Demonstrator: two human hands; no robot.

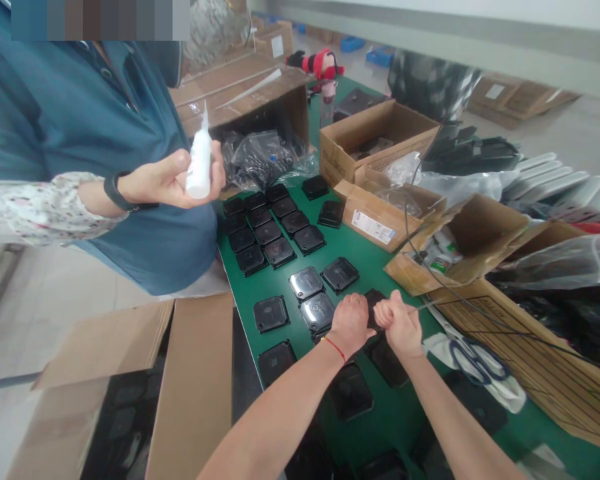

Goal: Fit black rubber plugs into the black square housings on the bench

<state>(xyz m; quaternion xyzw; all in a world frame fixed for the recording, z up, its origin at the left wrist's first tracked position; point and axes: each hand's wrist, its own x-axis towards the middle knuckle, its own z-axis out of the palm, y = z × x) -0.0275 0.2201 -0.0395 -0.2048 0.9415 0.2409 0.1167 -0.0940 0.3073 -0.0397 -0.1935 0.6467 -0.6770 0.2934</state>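
Observation:
My left hand (351, 325), with a red string at the wrist, has its fingers curled at the left edge of a black square plastic cover (374, 303). Close beside it, my right hand (399, 323) is closed in a fist over the same cover. A thin rod-like thing (427, 305) sticks out to the right of that fist; its kind is unclear. Around my hands lie more black covers, including a shiny one (317, 312) to the left and another (351, 390) below my left wrist. Blue-handled scissors (473, 360) rest on white cloth to the right.
At left, a co-worker's hand (167, 179) holds a white nozzle bottle (199, 163). Rows of black covers (267, 232) lie on the green table (245, 300). Cardboard boxes line the right, one holding small bottles (440, 263). An open carton (193, 373) stands at lower left. A cable (460, 287) crosses the boxes.

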